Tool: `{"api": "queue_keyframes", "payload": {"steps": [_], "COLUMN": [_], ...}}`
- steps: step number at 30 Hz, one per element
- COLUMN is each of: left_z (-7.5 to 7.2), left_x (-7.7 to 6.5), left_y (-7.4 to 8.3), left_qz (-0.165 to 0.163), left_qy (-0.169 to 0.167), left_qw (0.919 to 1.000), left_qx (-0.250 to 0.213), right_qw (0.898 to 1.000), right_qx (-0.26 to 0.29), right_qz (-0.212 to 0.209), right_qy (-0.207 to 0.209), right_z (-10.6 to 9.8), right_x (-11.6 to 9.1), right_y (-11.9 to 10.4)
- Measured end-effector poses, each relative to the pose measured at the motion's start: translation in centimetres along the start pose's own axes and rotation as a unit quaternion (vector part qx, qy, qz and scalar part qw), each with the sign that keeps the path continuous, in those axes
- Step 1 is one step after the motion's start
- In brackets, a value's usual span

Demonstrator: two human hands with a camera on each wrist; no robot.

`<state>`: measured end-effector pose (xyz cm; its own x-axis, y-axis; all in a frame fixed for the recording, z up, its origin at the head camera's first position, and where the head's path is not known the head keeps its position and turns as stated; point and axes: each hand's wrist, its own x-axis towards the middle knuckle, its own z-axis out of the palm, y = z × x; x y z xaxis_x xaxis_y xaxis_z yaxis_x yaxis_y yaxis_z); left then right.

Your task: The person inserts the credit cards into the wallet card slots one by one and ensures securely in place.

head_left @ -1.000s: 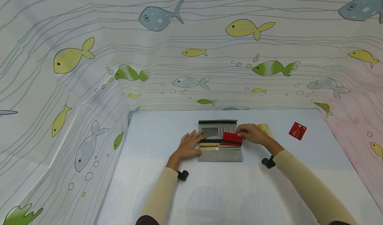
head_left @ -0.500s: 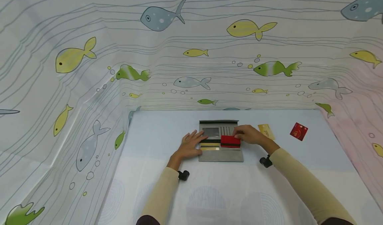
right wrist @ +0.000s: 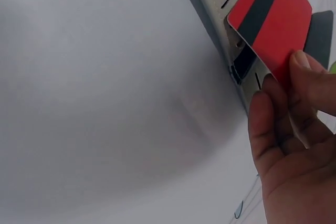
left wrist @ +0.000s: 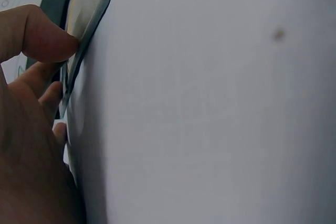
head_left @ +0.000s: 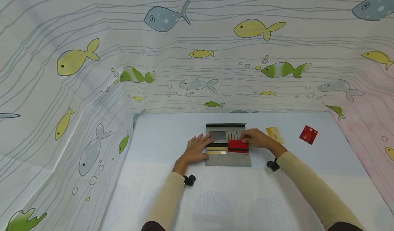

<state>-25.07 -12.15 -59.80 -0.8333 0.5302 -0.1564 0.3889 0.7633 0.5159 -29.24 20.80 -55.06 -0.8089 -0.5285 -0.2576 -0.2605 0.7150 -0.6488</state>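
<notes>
Red card point(head_left: 238, 146) sits lower, squarer than a second ago; right hand point(head_left: 256, 138) pinches its edge (control, presumably); left hand point(head_left: 194, 151), fingers spread, apparently steadies wallet point(head_left: 229, 160) beneath.

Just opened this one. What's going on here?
A person's right hand pinches a red card with a dark stripe over the right part of an open gray wallet. The left hand rests on the wallet's left side. The card's striped face is in plain view. A yellow card and another red card lie on the table to the right.
</notes>
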Motion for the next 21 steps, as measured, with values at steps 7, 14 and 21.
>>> {"api": "queue_keyframes", "payload": {"steps": [7, 14, 21], "left_z": [0.03, -0.15, -0.08], "left_x": [0.08, 0.08, 0.09], "left_y": [-0.09, 0.02, 0.08], "left_qz": [0.003, 0.001, -0.001], "left_qy": [0.002, 0.006, 0.000], "left_qw": [1.0000, 1.0000, 1.0000], "left_qx": [-0.004, -0.002, -0.001], "right_qw": [1.000, 1.000, 0.999], "right_qx": [-0.008, -0.006, -0.005], "right_qz": [-0.014, -0.005, -0.021], "right_qy": [0.020, 0.017, 0.027], "right_z": [0.64, 0.76, 0.86], "right_x": [0.41, 0.43, 0.49], "right_y": [0.26, 0.29, 0.21]}}
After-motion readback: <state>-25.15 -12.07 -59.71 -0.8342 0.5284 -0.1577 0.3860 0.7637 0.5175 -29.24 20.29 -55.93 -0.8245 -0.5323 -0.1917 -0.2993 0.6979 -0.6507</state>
